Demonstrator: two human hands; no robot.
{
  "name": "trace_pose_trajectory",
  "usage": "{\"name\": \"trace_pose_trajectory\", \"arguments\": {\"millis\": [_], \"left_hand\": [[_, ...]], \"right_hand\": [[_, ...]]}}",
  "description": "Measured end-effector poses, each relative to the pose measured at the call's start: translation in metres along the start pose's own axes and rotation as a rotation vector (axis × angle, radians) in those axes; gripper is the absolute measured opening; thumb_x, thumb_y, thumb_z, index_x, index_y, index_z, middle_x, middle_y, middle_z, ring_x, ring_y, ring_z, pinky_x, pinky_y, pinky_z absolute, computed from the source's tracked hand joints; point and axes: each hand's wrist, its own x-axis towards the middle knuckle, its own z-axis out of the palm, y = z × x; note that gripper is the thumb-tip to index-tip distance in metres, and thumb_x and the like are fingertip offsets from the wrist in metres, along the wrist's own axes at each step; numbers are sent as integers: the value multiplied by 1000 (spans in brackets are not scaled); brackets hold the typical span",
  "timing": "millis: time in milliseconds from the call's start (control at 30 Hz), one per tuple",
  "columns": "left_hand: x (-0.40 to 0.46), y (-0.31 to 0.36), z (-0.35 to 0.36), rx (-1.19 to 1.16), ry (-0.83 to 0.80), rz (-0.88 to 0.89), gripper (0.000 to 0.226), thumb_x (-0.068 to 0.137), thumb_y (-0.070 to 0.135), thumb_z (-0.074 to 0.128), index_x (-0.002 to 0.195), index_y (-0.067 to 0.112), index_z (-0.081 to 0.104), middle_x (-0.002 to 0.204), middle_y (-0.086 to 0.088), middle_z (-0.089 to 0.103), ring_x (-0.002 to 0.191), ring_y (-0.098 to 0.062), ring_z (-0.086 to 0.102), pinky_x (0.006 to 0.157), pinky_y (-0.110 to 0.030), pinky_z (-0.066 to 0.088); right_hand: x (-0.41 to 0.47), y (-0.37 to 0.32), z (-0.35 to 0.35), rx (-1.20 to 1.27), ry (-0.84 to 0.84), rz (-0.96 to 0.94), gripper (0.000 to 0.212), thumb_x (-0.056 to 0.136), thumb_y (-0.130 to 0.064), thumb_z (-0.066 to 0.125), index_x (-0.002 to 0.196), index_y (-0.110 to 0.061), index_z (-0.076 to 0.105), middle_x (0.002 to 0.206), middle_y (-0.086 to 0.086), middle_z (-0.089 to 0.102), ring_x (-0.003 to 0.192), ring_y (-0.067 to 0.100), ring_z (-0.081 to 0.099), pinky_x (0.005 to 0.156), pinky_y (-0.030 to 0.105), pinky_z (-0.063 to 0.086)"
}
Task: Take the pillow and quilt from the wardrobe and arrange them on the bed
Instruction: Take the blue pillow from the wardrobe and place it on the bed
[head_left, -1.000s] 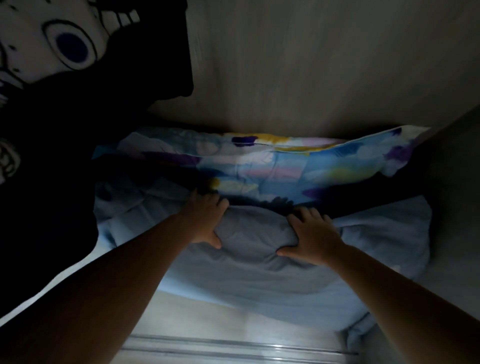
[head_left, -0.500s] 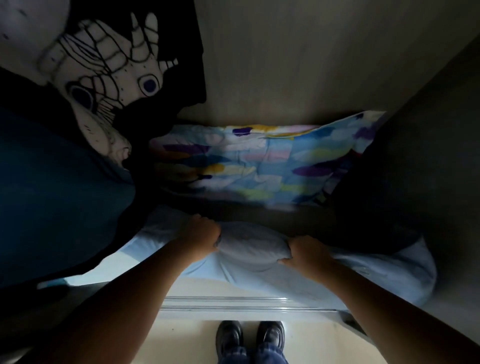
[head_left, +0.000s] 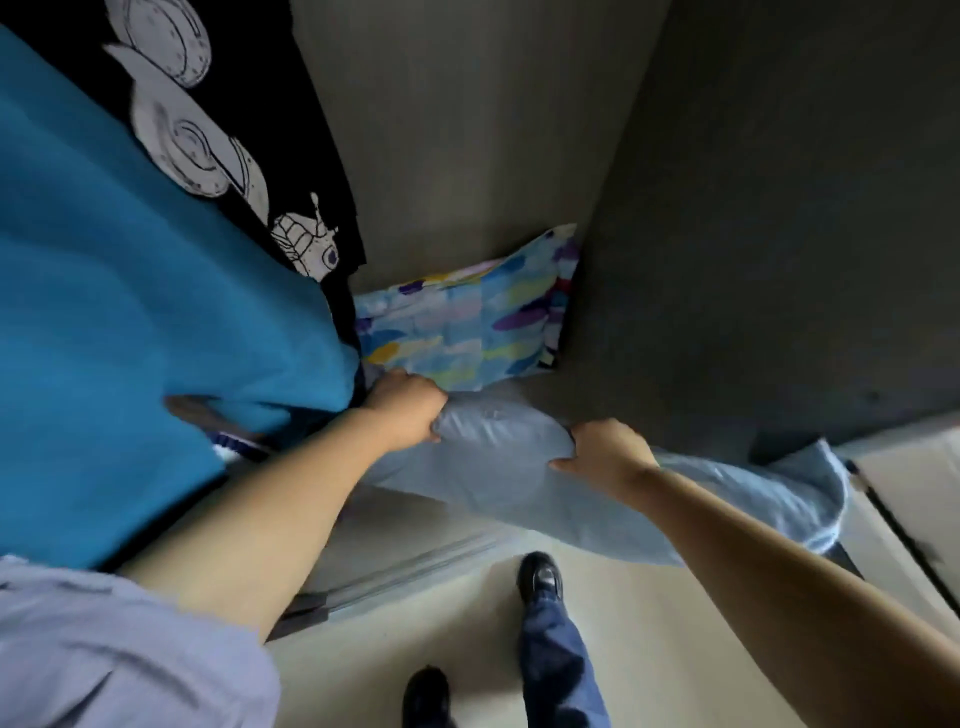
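A light blue pillow hangs half out of the wardrobe, above the floor. My left hand is shut on its upper left edge and my right hand is shut on the edge further right. Behind it, a folded quilt with blue, yellow and purple patches lies on the wardrobe floor against the back panel. Its left end is hidden by hanging clothes.
A teal garment and a black printed garment hang at the left, brushing my left arm. The wardrobe's side wall stands at the right. A sliding-door rail runs along the floor. My shoes are below.
Both hands closed on the pillow and pulled it towards me, out over the wardrobe's edge. The quilt stayed in place. The view swung down and back, showing floor and shoes.
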Motion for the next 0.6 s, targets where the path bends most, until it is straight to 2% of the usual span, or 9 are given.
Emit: {"name": "trace_pose_trajectory", "arguments": {"millis": [133,467,600], "left_hand": [[-43,32,-20,15,61,159,25,81,38,63,94,17,63,106,-9,69,102,-32,62,87,-34,46],[-89,177,-76,174,86,514,36,82,44,61,103,15,57,113,-6,65,109,-30,59,84,-36,44],[-103,244,-91,216,149,621,30,85,36,57,106,14,55,114,-7,65,110,-31,58,85,-38,44]], "right_hand": [[-87,3,2,-23,66,67,41,82,-53,61,104,-19,68,110,9,70,102,31,66,81,35,52],[-268,76,-1,-39,58,279,43,90,-51,53,110,-14,63,114,7,64,105,29,62,82,36,50],[-330,111,9,-26,85,370,40,93,-47,52,110,-13,63,114,7,62,105,28,63,80,34,49]]}}
